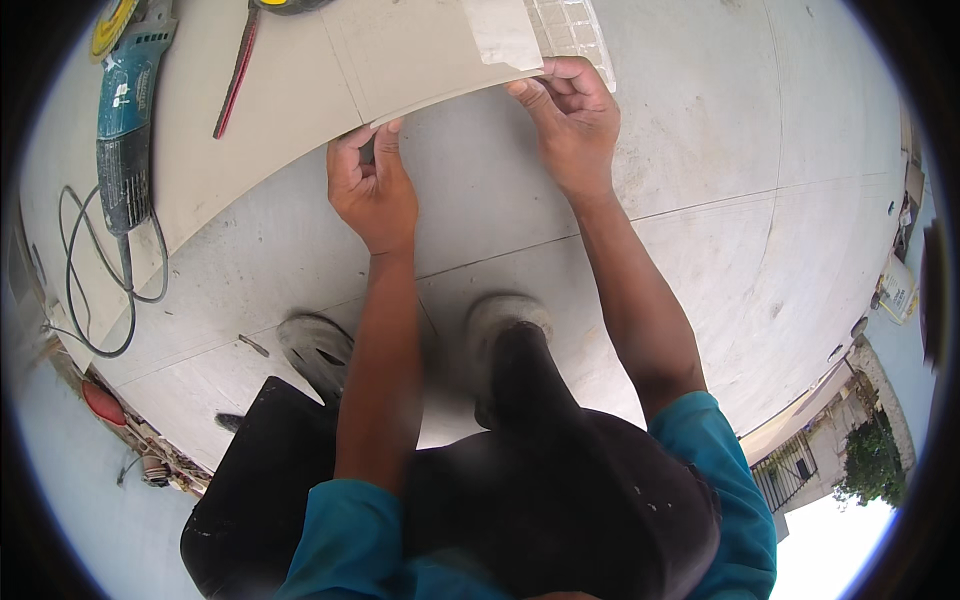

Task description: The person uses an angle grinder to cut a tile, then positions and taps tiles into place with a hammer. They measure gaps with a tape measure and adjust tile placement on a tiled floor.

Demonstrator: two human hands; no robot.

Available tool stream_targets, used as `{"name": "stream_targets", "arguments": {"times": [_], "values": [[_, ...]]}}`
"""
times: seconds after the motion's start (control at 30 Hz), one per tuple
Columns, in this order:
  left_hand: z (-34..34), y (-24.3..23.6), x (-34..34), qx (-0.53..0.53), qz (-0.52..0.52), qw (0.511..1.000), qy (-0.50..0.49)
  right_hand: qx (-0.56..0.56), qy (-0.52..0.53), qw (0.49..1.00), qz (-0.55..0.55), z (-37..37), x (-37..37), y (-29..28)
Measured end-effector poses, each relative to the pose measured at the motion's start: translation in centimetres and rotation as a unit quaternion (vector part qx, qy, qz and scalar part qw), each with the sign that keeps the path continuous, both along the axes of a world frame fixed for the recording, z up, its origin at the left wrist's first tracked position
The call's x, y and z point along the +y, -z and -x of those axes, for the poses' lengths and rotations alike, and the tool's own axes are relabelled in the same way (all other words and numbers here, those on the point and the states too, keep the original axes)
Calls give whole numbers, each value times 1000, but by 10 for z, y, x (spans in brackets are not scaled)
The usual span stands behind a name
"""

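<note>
Both hands pinch the near edge of a large beige tile at the top of the picture. My left hand has its thumb and fingertips on that edge, middle-left. My right hand grips it farther right, fingers curled beside a pale sheet with a grid pattern. A teal-and-black angle grinder with a yellow disc lies to the left, its cord looped below. A thin red-and-black strip lies between the grinder and my hands, beside a partly cropped yellow-and-black item.
Grey floor slabs surround my shoes and bent legs. A small stick-like piece lies near my left shoe. A white bucket is at the far right, a red object at the lower left, and a railing with greenery at the lower right.
</note>
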State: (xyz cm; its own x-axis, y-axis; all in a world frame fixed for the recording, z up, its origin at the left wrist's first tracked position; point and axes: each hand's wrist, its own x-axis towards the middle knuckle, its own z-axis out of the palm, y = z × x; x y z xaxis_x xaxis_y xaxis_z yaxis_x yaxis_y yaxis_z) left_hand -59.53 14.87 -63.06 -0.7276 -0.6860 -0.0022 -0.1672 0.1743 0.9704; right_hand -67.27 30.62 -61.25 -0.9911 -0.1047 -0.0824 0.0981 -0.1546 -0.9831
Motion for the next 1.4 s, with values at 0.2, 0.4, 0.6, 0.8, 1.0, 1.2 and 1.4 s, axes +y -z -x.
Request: {"name": "stream_targets", "arguments": {"times": [0.2,0.4,0.6,0.8,1.0,1.2,1.4], "values": [[3,-6,4,1,-33,999,4,-16,-25,998,-64,2,10,-1],[3,-7,3,-16,-22,1000,2,48,48,949,-309,13,49,-22],[1,-2,1,7,-20,1000,4,45,19,845,-532,17,31,-16],[-2,-4,-4,-24,-22,999,0,-50,-8,827,-561,31,23,-22],[0,-4,-5,-27,6,999,25,-98,-32,826,-554,43,29,-27],[0,-6,-9,13,-18,999,45,-70,1,818,-571,41,23,-29],[1,-10,-11,-24,-10,999,44,-104,-26,817,-567,48,22,-33]]}}
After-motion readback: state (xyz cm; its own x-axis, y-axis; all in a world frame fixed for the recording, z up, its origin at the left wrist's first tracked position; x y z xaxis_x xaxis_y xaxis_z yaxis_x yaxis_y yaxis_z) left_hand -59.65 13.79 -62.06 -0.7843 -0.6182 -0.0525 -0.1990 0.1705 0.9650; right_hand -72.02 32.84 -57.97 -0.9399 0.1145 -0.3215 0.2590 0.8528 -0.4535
